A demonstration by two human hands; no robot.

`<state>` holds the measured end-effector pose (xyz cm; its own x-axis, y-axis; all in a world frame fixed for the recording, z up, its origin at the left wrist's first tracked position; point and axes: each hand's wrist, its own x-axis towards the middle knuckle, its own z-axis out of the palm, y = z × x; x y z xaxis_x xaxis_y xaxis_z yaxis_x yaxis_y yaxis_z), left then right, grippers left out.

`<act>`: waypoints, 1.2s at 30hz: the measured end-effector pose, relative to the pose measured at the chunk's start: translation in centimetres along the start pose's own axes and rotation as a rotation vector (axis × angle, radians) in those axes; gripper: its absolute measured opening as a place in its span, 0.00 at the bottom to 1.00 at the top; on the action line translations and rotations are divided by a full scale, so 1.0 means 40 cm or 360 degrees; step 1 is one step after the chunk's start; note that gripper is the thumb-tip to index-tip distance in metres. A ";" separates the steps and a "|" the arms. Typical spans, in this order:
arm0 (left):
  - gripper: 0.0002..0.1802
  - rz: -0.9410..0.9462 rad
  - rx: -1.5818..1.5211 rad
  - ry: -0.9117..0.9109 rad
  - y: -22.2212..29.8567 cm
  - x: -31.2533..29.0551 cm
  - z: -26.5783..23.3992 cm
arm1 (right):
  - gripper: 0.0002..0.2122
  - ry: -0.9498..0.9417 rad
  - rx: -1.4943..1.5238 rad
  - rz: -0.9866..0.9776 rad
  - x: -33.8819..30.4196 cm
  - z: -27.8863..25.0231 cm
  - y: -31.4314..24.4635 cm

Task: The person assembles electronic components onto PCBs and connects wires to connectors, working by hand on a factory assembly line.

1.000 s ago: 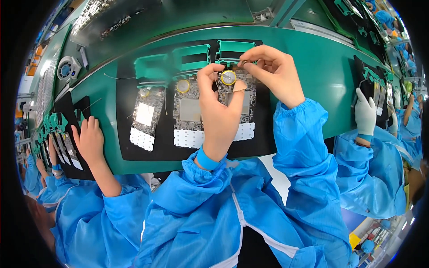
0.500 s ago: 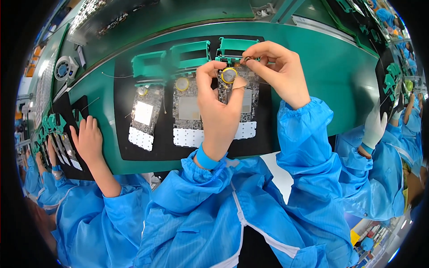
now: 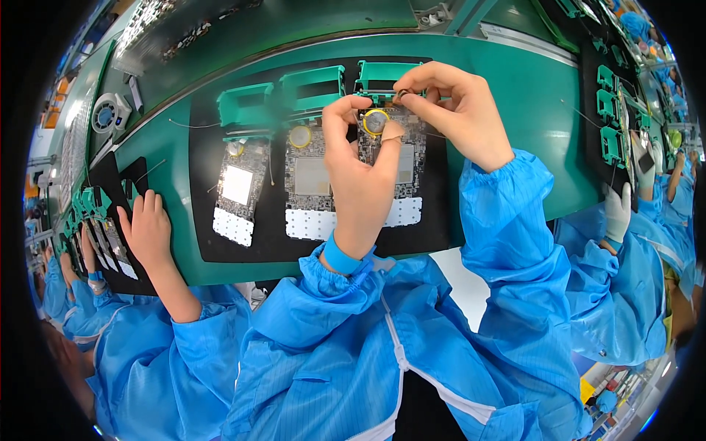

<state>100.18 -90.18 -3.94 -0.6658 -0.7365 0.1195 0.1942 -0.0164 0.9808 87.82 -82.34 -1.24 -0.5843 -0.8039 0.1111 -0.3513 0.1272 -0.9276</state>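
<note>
Your right hand [image 3: 460,110] has thumb and forefinger pinched on a small dark piece [image 3: 400,95], at the far end of the circuit board [image 3: 415,143]; your left hand [image 3: 360,173] reaches over that board, thumb and forefinger apart around the coin cell [image 3: 376,121]. Little has changed over the last second: both hands keep nearly the same places, so the fine work there looks unfinished. The board lies on the right part of the black mat [image 3: 206,187], long axis running away from you, coin-cell end toward the green frame [image 3: 379,79], white dotted strip [image 3: 404,212] nearest you. Rightward, a co-worker's gloved hand [image 3: 616,209] has dropped closer to its sleeve's side.
</note>
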 end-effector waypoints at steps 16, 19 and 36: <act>0.17 0.0019 -0.0025 0.0023 0.002 0.000 0.006 | 0.07 0.0048 -0.0168 -0.0036 -0.002 0.003 -0.005; 0.17 0.0024 -0.0037 0.0021 0.004 0.000 0.005 | 0.07 0.0064 -0.0225 -0.0032 -0.003 0.009 -0.014; 0.17 0.0059 0.0026 0.0033 0.001 -0.001 0.005 | 0.07 0.0061 -0.0111 -0.0015 -0.004 0.006 -0.005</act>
<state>100.06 -90.01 -3.87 -0.6434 -0.7502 0.1527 0.2066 0.0219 0.9782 88.16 -82.39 -1.14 -0.6076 -0.7827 0.1347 -0.4065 0.1608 -0.8994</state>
